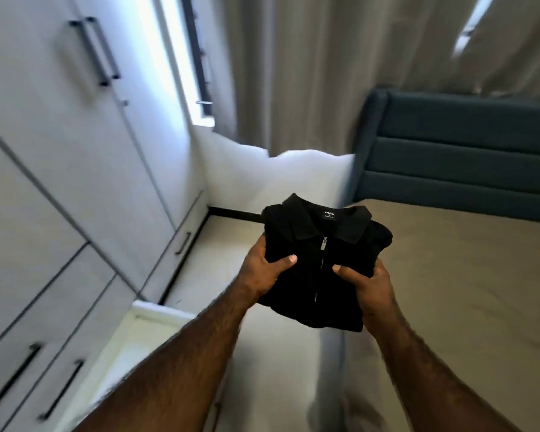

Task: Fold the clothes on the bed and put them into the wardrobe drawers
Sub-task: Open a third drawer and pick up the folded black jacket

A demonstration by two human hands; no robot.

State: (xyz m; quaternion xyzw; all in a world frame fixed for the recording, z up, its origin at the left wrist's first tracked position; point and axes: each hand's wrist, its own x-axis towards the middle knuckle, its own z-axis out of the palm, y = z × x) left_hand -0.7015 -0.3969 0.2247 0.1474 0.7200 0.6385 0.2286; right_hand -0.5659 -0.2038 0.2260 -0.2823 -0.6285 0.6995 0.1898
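A folded black zip-collar shirt (312, 244) is held up in the air between the bed and the wardrobe. My left hand (264, 266) grips its left edge, thumb on top and fingers hidden underneath. My right hand (368, 280) grips the right edge in the same way. An open white drawer (144, 319) juts out of the wardrobe (44, 188) below my left forearm; its inside is pale and blurred. The bed (465, 291) with a beige sheet lies to the right.
White wardrobe doors and drawers with black bar handles (10, 378) fill the left side. A narrow strip of light floor (206, 244) runs between wardrobe and bed. A teal padded headboard (465, 151), grey curtains (309, 73) and a window (184, 57) stand behind.
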